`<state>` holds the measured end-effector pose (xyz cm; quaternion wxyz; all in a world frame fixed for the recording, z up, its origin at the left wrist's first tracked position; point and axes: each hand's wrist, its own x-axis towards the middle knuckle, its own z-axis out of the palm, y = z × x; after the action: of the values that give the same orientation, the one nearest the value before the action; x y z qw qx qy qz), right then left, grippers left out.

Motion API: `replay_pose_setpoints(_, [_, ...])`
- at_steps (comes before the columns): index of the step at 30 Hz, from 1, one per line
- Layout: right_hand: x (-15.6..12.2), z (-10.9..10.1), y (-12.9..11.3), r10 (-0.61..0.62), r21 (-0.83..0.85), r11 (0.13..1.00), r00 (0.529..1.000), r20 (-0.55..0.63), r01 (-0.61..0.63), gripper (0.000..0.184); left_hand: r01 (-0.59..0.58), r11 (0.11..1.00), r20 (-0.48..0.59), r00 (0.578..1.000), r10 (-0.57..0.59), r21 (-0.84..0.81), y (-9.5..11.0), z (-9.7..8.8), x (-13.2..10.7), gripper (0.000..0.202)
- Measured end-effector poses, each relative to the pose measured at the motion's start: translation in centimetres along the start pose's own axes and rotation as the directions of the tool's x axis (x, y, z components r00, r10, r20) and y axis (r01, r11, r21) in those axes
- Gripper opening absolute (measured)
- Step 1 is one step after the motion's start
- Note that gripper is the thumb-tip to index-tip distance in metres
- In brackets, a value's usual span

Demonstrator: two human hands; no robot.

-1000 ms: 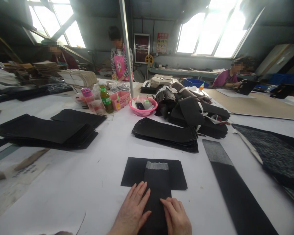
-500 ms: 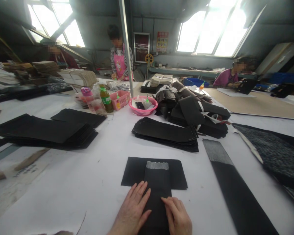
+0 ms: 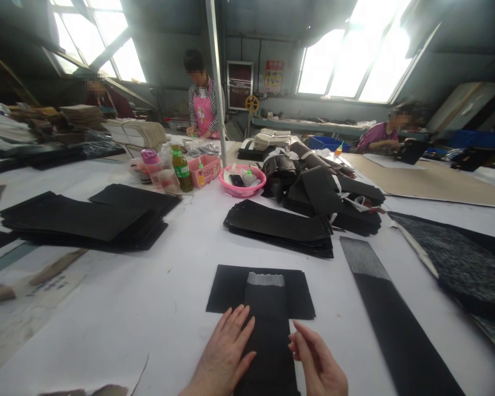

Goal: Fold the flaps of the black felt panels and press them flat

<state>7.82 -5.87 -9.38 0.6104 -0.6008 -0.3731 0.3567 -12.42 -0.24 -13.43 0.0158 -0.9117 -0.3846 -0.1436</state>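
A long black strip (image 3: 268, 330) runs from the near edge up over a wider black rectangular sheet (image 3: 226, 289) lying crosswise. At the strip's far end is a whitish band (image 3: 265, 279) with a ragged edge. My left hand (image 3: 226, 352) lies flat on the strip's left side, fingers stretched out. Just past the strip's right edge, my right hand (image 3: 319, 363) hovers or rests with fingers loosely bent and a gap between them; nothing shows in it. Another black strip with a grey end (image 3: 396, 319) lies farther right.
Black sheets are stacked at left (image 3: 78, 220) and centre (image 3: 276, 225). Behind are a pink basin (image 3: 242, 190), a green-capped bottle (image 3: 182, 170), a pink box (image 3: 206, 171) and a heap of black pieces (image 3: 322, 190). Dark speckled material (image 3: 470, 264) lies at right. Several people work beyond.
My right hand has moved off the black strip to the right, and its fingers have loosened. My left hand stays flat on the strip. The view has shifted slightly.
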Motion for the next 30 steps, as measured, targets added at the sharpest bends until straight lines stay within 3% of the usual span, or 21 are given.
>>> replay_pose_setpoints(2, [0.0,0.2,-0.9,0.249,0.282,0.921,0.963,0.105,-0.269,0.036,0.001,1.000,-0.002,1.000,-0.001,-0.009,0.0,0.0,0.0,0.059])
replay_pose_setpoints(5, [0.2,0.7,-1.1,0.410,0.512,0.641,0.818,0.402,-0.573,0.040,0.009,1.000,-0.011,1.000,-0.009,-0.025,0.1,0.0,0.1,0.059])
replay_pose_setpoints(7, [0.1,1.4,-0.8,0.391,0.543,0.500,0.735,0.554,-0.675,0.041,0.015,0.999,-0.010,1.000,-0.015,-0.038,0.0,0.0,0.1,0.059])
replay_pose_setpoints(9, [-0.2,2.2,-0.5,0.320,0.583,0.393,0.700,0.639,-0.711,0.043,0.018,0.999,-0.001,1.000,-0.018,-0.042,0.0,0.0,0.1,0.059])
replay_pose_setpoints(14, [-1.5,3.7,-0.6,0.202,0.701,0.152,0.716,0.668,-0.697,0.043,0.017,0.999,0.022,1.000,-0.016,-0.044,0.0,-0.2,0.0,0.059])
replay_pose_setpoints(23, [-2.0,3.7,-1.2,0.218,0.731,0.040,0.720,0.659,-0.682,0.044,0.043,0.995,0.042,0.998,-0.039,-0.091,0.1,-0.6,0.2,0.055])
replay_pose_setpoints(30, [-2.3,3.8,-0.2,0.212,0.716,0.152,0.730,0.650,-0.682,0.042,0.026,0.997,0.037,0.999,-0.023,-0.071,0.0,-0.2,0.1,0.056])
